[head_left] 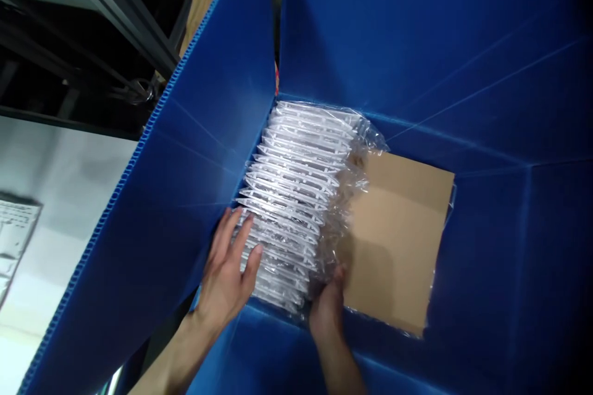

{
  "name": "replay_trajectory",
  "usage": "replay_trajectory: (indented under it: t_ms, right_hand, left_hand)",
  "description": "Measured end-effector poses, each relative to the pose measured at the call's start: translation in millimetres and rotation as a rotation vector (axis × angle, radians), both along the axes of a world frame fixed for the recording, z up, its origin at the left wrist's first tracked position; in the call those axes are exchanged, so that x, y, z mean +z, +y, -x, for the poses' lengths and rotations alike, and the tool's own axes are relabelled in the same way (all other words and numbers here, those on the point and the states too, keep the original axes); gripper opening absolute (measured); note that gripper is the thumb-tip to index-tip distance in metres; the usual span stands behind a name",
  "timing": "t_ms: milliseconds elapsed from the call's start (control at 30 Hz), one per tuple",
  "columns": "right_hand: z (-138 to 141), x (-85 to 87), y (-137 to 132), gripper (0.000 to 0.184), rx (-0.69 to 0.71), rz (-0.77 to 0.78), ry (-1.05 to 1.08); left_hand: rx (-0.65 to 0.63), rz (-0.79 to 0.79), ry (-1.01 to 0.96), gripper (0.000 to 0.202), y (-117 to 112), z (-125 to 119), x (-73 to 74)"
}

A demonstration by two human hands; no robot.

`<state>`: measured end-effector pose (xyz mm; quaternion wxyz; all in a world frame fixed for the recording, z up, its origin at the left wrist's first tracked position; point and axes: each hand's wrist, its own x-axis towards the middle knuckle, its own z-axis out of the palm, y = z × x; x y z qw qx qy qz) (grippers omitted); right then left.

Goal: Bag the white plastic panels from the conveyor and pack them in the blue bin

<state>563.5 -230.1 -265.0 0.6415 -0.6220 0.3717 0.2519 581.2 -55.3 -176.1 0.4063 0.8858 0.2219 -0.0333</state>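
Blue corrugated plastic bin (463, 62) holds a stack of white trays (287, 197) in clear film (356, 197) along one side, a tan cardboard sheet (398, 241) lying beside it. The hands stay apart: left hand (225, 278) spread against the stack, right hand (328, 308) at the film's lower edge.

White plastic parts (287, 197) stand in a tight row, wrapped in clear film.

Hard light is glinting off the clear plastic wrap (365, 136), while the blue corrugated bin (486, 74) is darkening into deep shadow at right, and its long rim (102, 210) is bowing with wide-angle distortion.
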Motion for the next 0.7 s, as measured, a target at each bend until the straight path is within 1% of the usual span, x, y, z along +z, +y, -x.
replay_trajectory:
  t_ms: [100, 167, 200, 267, 333, 400, 433, 500, 567, 633, 700]
  right_hand:
    - [-3.3, 3.5, 2.3, 0.07, 0.005, -0.017, 0.026]
    - [-6.5, 2.7, 4.8, 0.069, 0.009, 0.022, 0.02]
    - [-7.7, 1.7, 6.2, 0.07, 0.002, 0.056, 0.009]
    - [-9.1, -0.4, 8.8, 0.071, 0.0, 0.116, -0.025]
    - [-10.7, -0.2, 8.6, 0.069, 0.05, 0.132, -0.06]
    - [-17.1, 4.3, 1.7, 0.064, 0.099, 0.17, -0.109]
    - [-23.6, 8.3, -4.2, 0.062, 0.1, 0.221, -0.148]
    - [-45.3, 18.4, -16.9, 0.065, 0.053, 0.378, -0.267]
    - [-78.7, 27.7, -23.1, 0.069, 0.03, 0.525, -0.434]
    - [-119.9, 33.1, -18.5, 0.069, 0.116, 0.589, -0.618]
    - [-160.9, 36.7, -5.3, 0.067, 0.263, 0.582, -0.761]
  left_hand:
    - [-0.233, -0.12, -0.041, 0.055, -5.1, -10.8, -28.6]
    - [-0.324, -0.199, -0.024, 0.059, -7.9, -18.1, -45.0]
    - [-0.344, -0.232, -0.02, 0.06, -8.8, -21.0, -49.3]
    - [-0.342, -0.279, -0.038, 0.059, -10.3, -26.2, -50.7]
    - [-0.304, -0.291, -0.076, 0.057, -11.7, -32.3, -47.9]
    - [-0.285, -0.274, -0.117, 0.055, -13.2, -39.1, -47.5]
    - [-0.289, -0.265, -0.132, 0.054, -13.8, -42.2, -48.9]
    - [-0.315, -0.275, -0.15, 0.054, -14.0, -47.2, -54.7]
    - [-0.329, -0.319, -0.153, 0.054, -13.5, -50.5, -62.0]
    - [-0.34, -0.357, -0.158, 0.055, -14.6, -52.3, -67.8]
    - [-0.343, -0.369, -0.157, 0.055, -19.6, -51.2, -69.0]
